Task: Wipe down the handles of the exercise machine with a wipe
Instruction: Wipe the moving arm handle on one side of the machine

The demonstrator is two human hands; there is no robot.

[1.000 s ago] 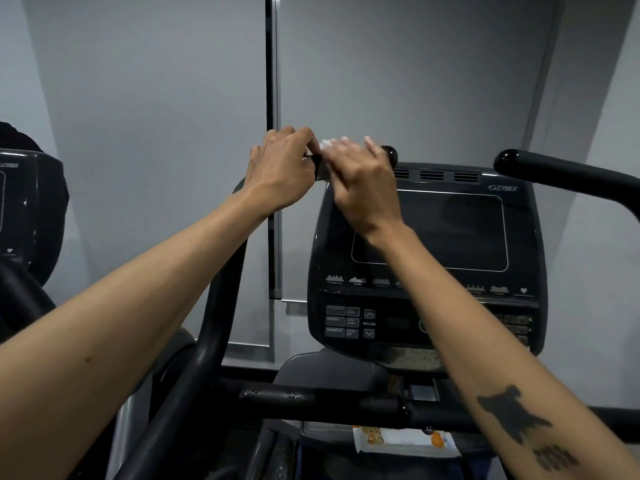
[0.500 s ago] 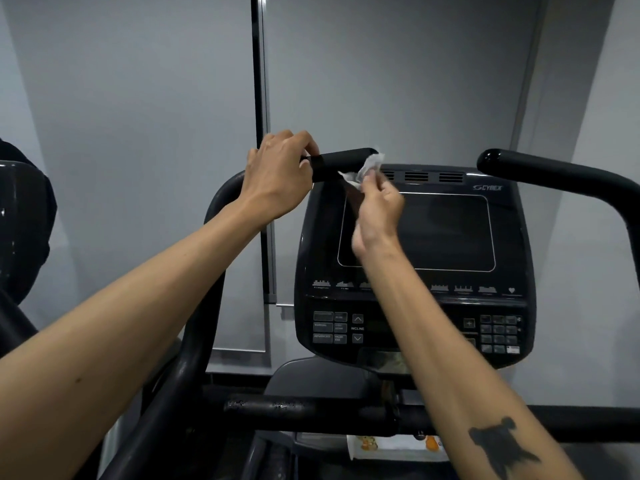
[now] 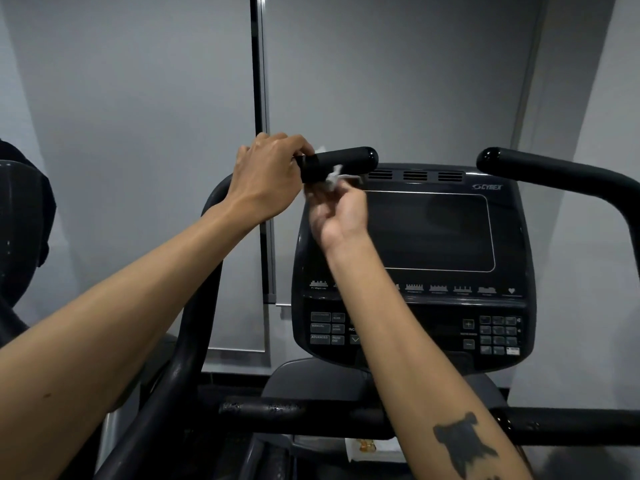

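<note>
The left handle [image 3: 337,161] runs 9-to-3; left hand [image 3: 268,178] grips it, right hand [image 3: 341,211] pinches the wipe [image 3: 334,174] just under it.

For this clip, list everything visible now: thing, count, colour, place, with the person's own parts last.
left handle: 1, black, upper centre, left of the console
right handle: 1, black, upper right
wipe: 1, white, crumpled under the left handle
console: 1, black, screen dark, centre
crossbar: 1, black, below the console
neighbouring machine: 1, black, left edge
wall panels: grey, behind
left hand: 1, grips the left handle
right hand: 1, pinches the wipe
</note>
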